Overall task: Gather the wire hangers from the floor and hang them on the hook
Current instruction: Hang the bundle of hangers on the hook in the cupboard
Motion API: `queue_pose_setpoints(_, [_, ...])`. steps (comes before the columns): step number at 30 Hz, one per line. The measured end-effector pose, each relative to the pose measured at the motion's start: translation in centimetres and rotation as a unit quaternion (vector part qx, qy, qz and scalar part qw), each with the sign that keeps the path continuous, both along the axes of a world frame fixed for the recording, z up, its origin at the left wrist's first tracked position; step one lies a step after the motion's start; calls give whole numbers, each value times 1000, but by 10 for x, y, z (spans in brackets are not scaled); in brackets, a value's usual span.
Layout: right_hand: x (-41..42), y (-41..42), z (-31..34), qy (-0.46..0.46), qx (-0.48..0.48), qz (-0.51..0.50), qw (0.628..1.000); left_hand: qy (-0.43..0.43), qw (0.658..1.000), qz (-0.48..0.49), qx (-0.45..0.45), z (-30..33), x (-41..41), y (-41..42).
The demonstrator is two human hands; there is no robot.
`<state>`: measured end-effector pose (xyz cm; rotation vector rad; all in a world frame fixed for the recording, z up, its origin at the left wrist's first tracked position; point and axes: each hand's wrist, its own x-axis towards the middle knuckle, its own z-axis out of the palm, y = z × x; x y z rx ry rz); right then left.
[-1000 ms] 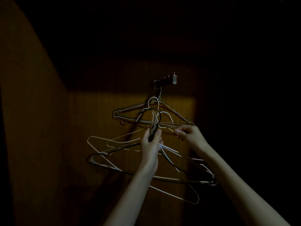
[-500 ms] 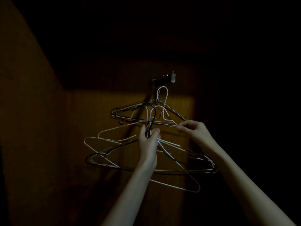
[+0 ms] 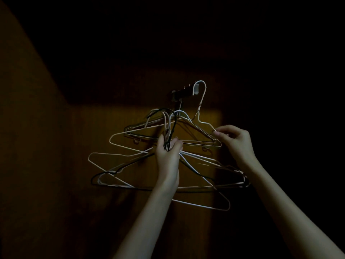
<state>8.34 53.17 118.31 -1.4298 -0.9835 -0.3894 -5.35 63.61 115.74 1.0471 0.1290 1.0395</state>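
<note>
A dark hook rail [image 3: 183,94] sticks out from a wooden panel, its tip pointing right. One white wire hanger [image 3: 202,101] has its curved top looped over the rail's tip. My right hand [image 3: 234,140] pinches that hanger's right shoulder. My left hand [image 3: 168,152] grips a bunch of several white and black wire hangers [image 3: 130,176] by their necks, held just below the rail. A metal hanger [image 3: 196,136] hangs from the rail behind them.
The place is very dark. A wooden back panel [image 3: 205,120] is lit only around the hangers. A wooden side wall [image 3: 28,146] stands at the left.
My right hand has lifted one white hanger out of the bunch, up and to the right, and its top now sits over the rail's tip. The left hand stays put with the bunch.
</note>
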Motion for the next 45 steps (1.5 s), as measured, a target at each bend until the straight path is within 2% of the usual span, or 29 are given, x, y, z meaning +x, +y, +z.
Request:
queue_pose_setpoints(7, [10,15,10,-22,10,-20,1000,11,1000,7,2,4,7,7])
queue_pose_setpoints(19, [27,44,8,-7,-8,-15,1000,29,999,12,-7,10,22,28])
queue_pose_setpoints(36, [43,51,12,-24,-7,-36,999,12,1000,12,-4,16,22,19])
queue_pose_setpoints(45, [62,79,21,-2,-5,-42,999,3,999,35,-2,20,25,32])
